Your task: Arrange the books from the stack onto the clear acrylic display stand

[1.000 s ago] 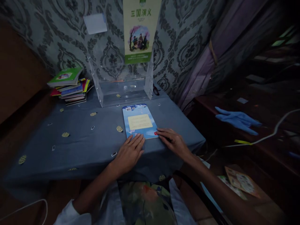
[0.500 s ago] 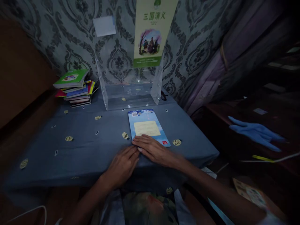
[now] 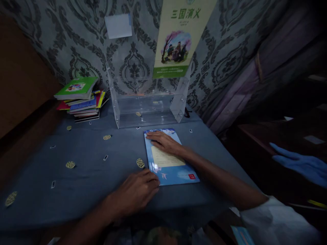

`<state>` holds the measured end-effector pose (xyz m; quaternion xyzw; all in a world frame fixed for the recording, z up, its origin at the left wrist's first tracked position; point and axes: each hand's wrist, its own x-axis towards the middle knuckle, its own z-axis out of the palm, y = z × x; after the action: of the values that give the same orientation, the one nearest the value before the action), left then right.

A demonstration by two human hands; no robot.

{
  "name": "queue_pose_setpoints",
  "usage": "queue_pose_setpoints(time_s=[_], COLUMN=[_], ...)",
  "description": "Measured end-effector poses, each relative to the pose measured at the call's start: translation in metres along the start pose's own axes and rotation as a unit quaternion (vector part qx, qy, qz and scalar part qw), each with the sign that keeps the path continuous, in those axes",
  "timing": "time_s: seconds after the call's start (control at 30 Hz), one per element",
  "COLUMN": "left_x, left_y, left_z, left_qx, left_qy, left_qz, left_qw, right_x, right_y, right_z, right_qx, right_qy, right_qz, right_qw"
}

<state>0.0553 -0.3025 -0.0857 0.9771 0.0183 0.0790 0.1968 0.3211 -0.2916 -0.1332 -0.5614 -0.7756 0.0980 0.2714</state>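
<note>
A blue book with a pale yellow text panel lies flat on the cloth-covered table in front of me. Over its upper left part rests my right hand, palm down with the fingers stretched out, covering part of the cover. My left hand is at the book's near left corner, its fingers bent together on that corner. The left thumb is hidden.
Behind the book stands a clear acrylic stand. A green and cream book cover hangs above it. Stacked books sit at the back left. A blue glove lies on a dark surface to the right.
My right hand has moved from the book's near left corner up to its far part, leaving the lower cover exposed. My left hand stays by the near corner. The view has shifted.
</note>
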Motion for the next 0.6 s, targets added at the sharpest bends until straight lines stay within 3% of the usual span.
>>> queue_pose_setpoints(time_s=[0.13,0.27,0.43,0.6], left_x=[0.011,0.025,0.042,0.047], left_y=[-0.023,-0.055,-0.09,-0.102], left_z=[-0.006,-0.005,0.0,0.012], left_qx=[0.002,0.023,0.059,0.083], left_qy=[0.012,0.022,0.012,0.02], left_qz=[-0.002,-0.019,-0.045,-0.061], left_qw=[1.0,0.999,0.997,0.994], right_x=[-0.004,-0.023,-0.049,-0.062], right_y=[0.033,0.051,0.057,0.051], right_z=[-0.01,-0.023,-0.025,-0.015], right_qx=[0.009,0.011,-0.018,-0.061], right_qy=[0.042,0.057,0.075,0.105], right_qz=[0.044,0.084,0.136,0.166], right_qw=[0.998,0.995,0.988,0.979])
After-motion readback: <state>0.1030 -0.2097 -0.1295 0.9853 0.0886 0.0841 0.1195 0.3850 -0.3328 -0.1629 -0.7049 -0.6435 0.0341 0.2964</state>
